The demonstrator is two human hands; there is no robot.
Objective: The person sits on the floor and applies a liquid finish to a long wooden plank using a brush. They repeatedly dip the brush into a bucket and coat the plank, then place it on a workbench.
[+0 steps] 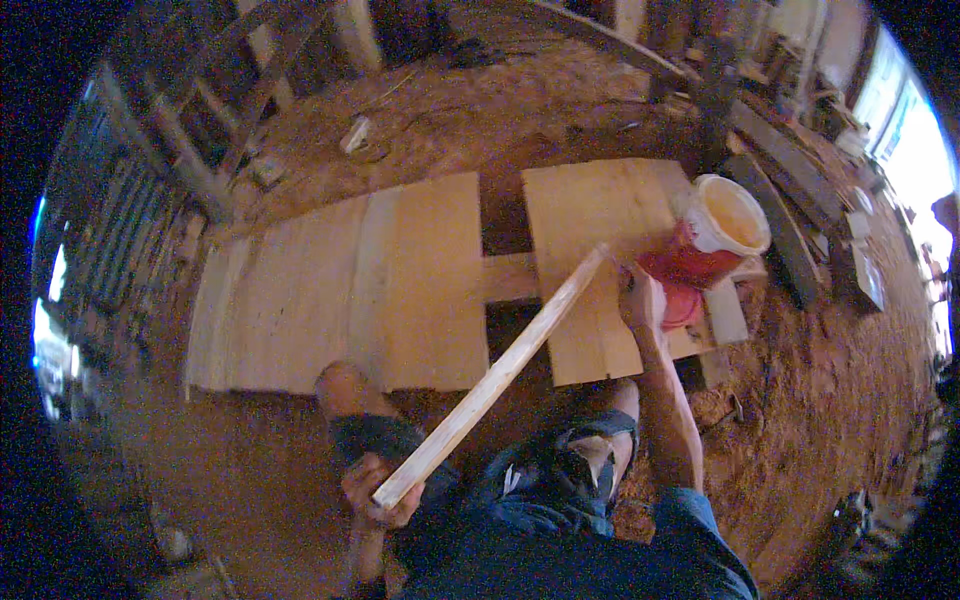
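Observation:
My left hand (385, 492) is wrapped around the near end of a long, pale wooden strip (495, 380). The strip slants away to the right, over the gap between two wooden panels. Close to its far end is my right hand (640, 300), fingers curled and somewhat blurred; what they hold, if anything, cannot be made out. Right beside that hand stands a white and red bucket (735, 222) with yellowish contents or inner wall. A pinkish-red rounded thing (681, 305) shows just below the bucket, partly hidden by my wrist.
A wide panel of pale boards (300, 300) lies at left, a smaller panel (585, 210) at right, with a crosspiece (510, 277) between them. Planks (790, 180) are stacked at the far right. Reddish-brown dirt floor (440, 115) surrounds everything. Wooden posts stand at the back left.

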